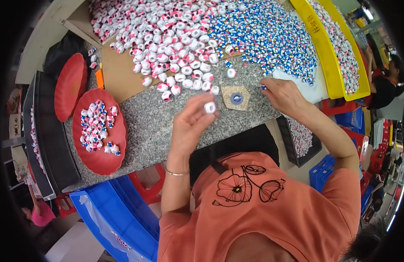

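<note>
My left hand (189, 120) is raised over the front of the granite table, its fingers closed around a small white toy head (209, 107) with a dark hollow in it. At the right, my right hand (282, 96) pinches a small blue toy piece (263, 87) beside the blue pile. Between the hands lies a speckled stone block (228, 91) with a round blue-grey disc (236, 98) on it. A single white-and-pink head (231, 73) rests just behind the block. Beyond my left hand spreads a big heap of white-and-pink heads (180, 56).
Many tiny blue pieces (267, 35) cover the back right. A yellow tray (313, 26) of small parts edges that side. At left, a scalloped red plate (103, 163) holds joined figures; another red plate (68, 94) and an orange box cutter (100, 79) lie near it. Blue crates (127, 209) stand below.
</note>
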Tool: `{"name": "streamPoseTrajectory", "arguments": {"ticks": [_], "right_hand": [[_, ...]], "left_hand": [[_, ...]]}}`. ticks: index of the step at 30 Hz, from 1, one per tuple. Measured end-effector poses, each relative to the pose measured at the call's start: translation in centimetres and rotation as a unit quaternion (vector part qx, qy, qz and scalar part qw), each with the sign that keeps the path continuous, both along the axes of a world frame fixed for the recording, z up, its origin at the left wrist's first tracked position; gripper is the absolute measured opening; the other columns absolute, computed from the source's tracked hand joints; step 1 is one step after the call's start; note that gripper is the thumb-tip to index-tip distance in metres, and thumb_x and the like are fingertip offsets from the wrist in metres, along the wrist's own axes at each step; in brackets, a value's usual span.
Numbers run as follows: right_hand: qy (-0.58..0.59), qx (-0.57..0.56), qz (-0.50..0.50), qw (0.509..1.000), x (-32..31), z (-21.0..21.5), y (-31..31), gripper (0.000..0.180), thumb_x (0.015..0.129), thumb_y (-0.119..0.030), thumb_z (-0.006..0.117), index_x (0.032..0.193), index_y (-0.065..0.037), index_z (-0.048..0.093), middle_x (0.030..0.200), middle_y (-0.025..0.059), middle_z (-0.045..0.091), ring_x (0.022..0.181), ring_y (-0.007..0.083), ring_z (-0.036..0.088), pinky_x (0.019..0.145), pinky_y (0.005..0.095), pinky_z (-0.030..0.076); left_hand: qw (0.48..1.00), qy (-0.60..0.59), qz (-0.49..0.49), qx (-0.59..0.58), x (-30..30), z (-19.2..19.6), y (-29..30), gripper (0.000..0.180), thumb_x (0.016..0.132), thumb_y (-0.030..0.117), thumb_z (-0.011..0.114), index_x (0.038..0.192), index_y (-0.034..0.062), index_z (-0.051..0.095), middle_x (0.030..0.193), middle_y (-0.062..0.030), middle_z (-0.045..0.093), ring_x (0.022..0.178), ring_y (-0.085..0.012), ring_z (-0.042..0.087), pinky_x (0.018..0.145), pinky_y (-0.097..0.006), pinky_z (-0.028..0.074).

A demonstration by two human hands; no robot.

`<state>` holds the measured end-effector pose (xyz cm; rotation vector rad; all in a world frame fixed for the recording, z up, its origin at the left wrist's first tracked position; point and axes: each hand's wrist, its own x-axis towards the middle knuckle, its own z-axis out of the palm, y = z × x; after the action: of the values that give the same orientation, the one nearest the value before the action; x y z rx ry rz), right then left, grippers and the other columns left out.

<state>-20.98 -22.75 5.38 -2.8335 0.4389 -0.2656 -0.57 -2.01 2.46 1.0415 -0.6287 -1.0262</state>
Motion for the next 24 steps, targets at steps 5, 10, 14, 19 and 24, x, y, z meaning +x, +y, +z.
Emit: {"name": "streamPoseTrajectory", "arguments": {"ticks": [5,10,14,19,24], "right_hand": [[0.131,-0.037,-0.021,0.99,1.4,-0.7,-0.9,0.035,0.081,-0.005,0.061,0.113,-0.003,0.046,0.072,0.022,0.061,0.069,0.0412,0.061,0.059,0.0488,0.046],[0.098,-0.011,0.055,0.994,2.8,0.3,-2.2,0.024,0.074,0.003,0.063,0.097,0.001,0.057,0.075,0.0215,0.06,0.074,0.0396,0.061,0.065,0.0458,0.047],[0.085,0.046,0.012,0.995,2.7,1.6,-1.6,0.014,0.073,0.005,0.063,0.086,0.004,0.061,0.087,0.022,0.063,0.082,0.0401,0.061,0.071,0.0443,0.048],[0.092,0.005,0.009,0.996,1.4,0.9,-0.3,0.016,0.076,0.002,0.061,0.092,0.003,0.062,0.085,0.0228,0.062,0.082,0.0423,0.061,0.07,0.0455,0.048],[0.067,0.084,-0.035,0.994,1.2,0.9,-0.8,0.017,0.079,-0.003,0.064,0.095,0.001,0.065,0.09,0.0187,0.065,0.083,0.0377,0.063,0.073,0.0415,0.05]], "left_hand": [[0.997,-0.056,0.008,0.058,-0.2,-0.7,2.8,0.034,0.085,0.0,0.066,0.119,0.004,0.061,0.104,-0.0035,0.057,0.09,-0.0098,0.057,0.077,-0.024,0.049],[0.997,-0.058,0.04,0.011,0.8,1.6,2.9,0.037,0.082,-0.002,0.067,0.118,0.0048,0.06,0.098,-0.0015,0.051,0.076,-0.0061,0.048,0.068,-0.02,0.045],[0.995,-0.059,0.063,-0.042,2.2,2.5,4.0,0.039,0.084,-0.008,0.064,0.121,0.0032,0.059,0.105,0.0003,0.051,0.081,-0.0018,0.051,0.071,-0.018,0.046],[0.999,0.007,0.049,-0.004,1.1,1.3,3.6,0.036,0.084,-0.008,0.065,0.118,0.0028,0.061,0.107,-0.0004,0.055,0.082,-0.0049,0.053,0.073,-0.019,0.046],[0.999,-0.015,0.043,-0.007,-0.6,0.5,2.4,0.036,0.082,-0.008,0.066,0.116,0.0003,0.061,0.112,-0.0048,0.054,0.093,-0.0127,0.061,0.08,-0.023,0.052]]}}
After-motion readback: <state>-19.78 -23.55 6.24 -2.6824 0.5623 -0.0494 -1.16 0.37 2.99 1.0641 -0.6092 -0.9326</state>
